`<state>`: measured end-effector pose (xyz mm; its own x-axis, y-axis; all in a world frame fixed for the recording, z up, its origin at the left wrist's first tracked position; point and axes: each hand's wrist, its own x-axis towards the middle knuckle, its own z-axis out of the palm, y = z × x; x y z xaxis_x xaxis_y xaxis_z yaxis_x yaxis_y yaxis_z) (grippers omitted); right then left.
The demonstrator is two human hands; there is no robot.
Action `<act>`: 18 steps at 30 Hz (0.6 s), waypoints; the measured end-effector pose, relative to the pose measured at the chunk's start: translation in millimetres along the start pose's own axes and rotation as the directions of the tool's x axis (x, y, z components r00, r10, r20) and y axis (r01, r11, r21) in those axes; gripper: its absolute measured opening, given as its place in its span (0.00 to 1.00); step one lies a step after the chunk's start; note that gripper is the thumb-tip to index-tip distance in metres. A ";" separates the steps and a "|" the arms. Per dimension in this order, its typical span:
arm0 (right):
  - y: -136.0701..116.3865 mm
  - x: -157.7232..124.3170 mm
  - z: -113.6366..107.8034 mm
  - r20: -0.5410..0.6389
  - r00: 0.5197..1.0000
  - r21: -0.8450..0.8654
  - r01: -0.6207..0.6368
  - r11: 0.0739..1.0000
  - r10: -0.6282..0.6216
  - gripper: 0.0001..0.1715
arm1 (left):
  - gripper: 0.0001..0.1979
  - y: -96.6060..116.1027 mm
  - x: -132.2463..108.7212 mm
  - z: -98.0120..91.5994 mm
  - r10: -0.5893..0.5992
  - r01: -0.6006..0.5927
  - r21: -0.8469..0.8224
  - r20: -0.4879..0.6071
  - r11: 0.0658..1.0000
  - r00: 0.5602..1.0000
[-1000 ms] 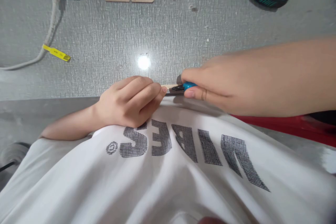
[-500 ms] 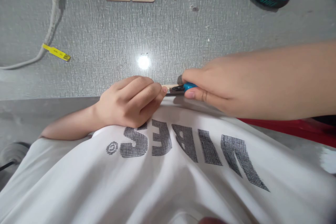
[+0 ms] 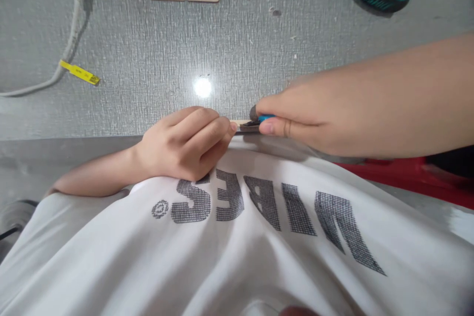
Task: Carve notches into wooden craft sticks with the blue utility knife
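Mostly hidden, a wooden stick [image 3: 239, 122] is gripped by the left hand [image 3: 189, 139], a blue-handled tool [image 3: 266, 118] by the right hand [image 3: 301, 113].

Bench [image 3: 148, 69]: grey, fine woven-look texture, fills frame 9 through 12 to 3 o'clock. Front edge runs roughly level from 9 o'clock toward centre. Hard round glare spot [image 3: 202, 87] at 11, so strong light on a semi-gloss top. Grey floor [image 3: 418, 202] between 3 and 4. Red item [image 3: 407, 170] with black part just past 3, can't ID. Round grey object [image 3: 18, 212], 8 to 9, partly cropped. 10 o'clock corner pixelated.
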<state>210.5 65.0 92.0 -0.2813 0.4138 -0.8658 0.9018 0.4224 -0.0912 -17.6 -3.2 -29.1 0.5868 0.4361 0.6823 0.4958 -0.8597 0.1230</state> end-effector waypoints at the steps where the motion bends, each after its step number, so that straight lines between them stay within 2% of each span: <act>1: 3.0 0.3 1.4 -0.007 1.000 -0.004 0.014 1.000 -0.014 0.37 | 0.03 -0.6 0.3 0.3 0.010 -0.010 -0.012 -0.005 1.000 1.000; 5: 12.8 3.1 10.4 -0.085 0.984 0.022 0.157 0.987 -0.154 0.38 | 0.02 -2.8 2.7 -0.3 0.014 -0.015 -0.050 -0.021 0.999 1.000; 7: 9.9 2.9 13.4 -0.110 0.978 0.009 0.178 0.984 -0.176 0.36 | 0.02 -3.6 3.4 -1.0 0.021 -0.021 -0.039 -0.008 0.999 1.000; 11: -10.1 -2.1 15.5 -0.106 0.993 -0.098 0.032 0.995 -0.042 0.24 | 0.03 -4.3 2.1 -0.9 0.060 -0.060 -0.032 0.005 0.998 0.998; 13: -17.9 -4.4 17.7 -0.144 0.989 -0.131 -0.004 0.991 -0.015 0.19 | 0.03 -3.9 0.7 -0.2 0.055 -0.054 -0.026 0.013 0.998 0.998; 16: -20.8 -5.9 24.0 -0.173 0.985 -0.114 -0.027 0.993 0.007 0.17 | 0.01 -2.9 -0.7 0.8 0.009 -0.008 -0.042 0.011 0.999 1.000; 18: -19.7 -6.6 29.8 -0.139 0.989 -0.140 -0.066 0.988 0.046 0.18 | 0.00 -2.7 -0.5 1.0 -0.018 0.018 -0.077 -0.005 0.997 1.000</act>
<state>204.4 29.9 84.8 -0.2822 0.5407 -0.7925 0.8634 0.5032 0.0359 -18.5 -0.8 -30.5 0.5744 0.4502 0.6836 0.4553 -0.8698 0.1902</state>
